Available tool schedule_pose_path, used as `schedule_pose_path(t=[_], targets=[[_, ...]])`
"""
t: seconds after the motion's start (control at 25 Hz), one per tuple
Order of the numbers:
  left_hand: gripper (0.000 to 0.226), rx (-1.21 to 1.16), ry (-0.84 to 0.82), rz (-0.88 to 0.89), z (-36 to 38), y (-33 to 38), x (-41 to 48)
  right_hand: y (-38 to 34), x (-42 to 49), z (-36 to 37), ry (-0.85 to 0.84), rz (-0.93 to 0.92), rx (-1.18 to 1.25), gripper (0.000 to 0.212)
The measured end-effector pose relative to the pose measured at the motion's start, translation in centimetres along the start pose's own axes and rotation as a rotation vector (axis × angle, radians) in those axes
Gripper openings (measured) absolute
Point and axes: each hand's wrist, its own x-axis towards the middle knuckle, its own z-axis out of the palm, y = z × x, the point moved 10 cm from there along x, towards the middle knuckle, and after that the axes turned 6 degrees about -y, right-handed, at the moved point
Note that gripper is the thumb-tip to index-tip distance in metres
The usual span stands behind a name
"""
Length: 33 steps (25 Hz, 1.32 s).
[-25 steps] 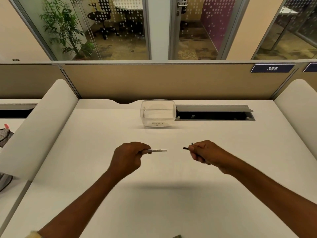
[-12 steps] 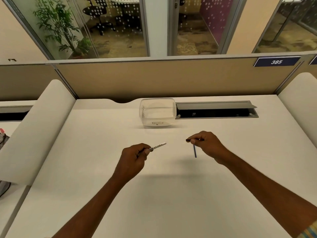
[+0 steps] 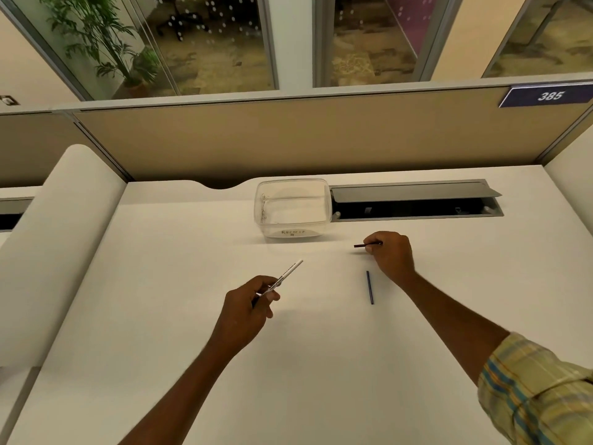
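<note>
The back end of the white pen (image 3: 288, 273) is hidden inside the left grip (image 3: 247, 311), and the print on it is too small to read. The right grip (image 3: 393, 255) covers most of the thin dark stick (image 3: 364, 245). The plaid sleeve (image 3: 539, 390) runs off the picture's edge.

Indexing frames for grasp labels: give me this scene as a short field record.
left grip: holds white pen, far end angled up and to the right
right grip: pinches thin dark stick
loose: blue refill lying on white desk, beside right wrist, untouched
container: clear tub labelled RECYCLE, behind both hands
</note>
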Motion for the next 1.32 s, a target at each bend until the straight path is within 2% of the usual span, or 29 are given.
schedule_pose_path(t=[0.16, 0.4, 0.8, 0.92, 1.12, 1.32], targets=[[0.03, -0.094, 0.022, -0.047, 0.0, -1.8, 0.8, 1.3, 1.4, 2.5, -0.077, 0.018, -0.077, 0.015], [0.014, -0.056, 0.057, -0.129, 0.0, -2.6, 1.5, 2.5, 2.0, 3.3, -0.092, 0.043, -0.058, 0.019], [0.015, -0.16, 0.189, -0.133, -1.6, -0.9, -0.3, 2.7, 0.9, 2.4, -0.153, 0.049, 0.0, 0.038], [0.012, -0.002, 0.165, -0.045, -1.9, 0.7, -0.3, 2.9, -0.1, 1.7, -0.167, 0.034, -0.027, 0.039], [0.009, 0.549, 0.039, 0.142, -0.5, 3.8, 1.4, 4.7, -2.5, 0.1, -0.131, 0.05, -0.045, 0.036], [0.005, 0.835, -0.179, 0.17, 2.9, 3.9, 2.9, 5.9, -4.8, -0.4, -0.107, 0.068, -0.032, 0.032]])
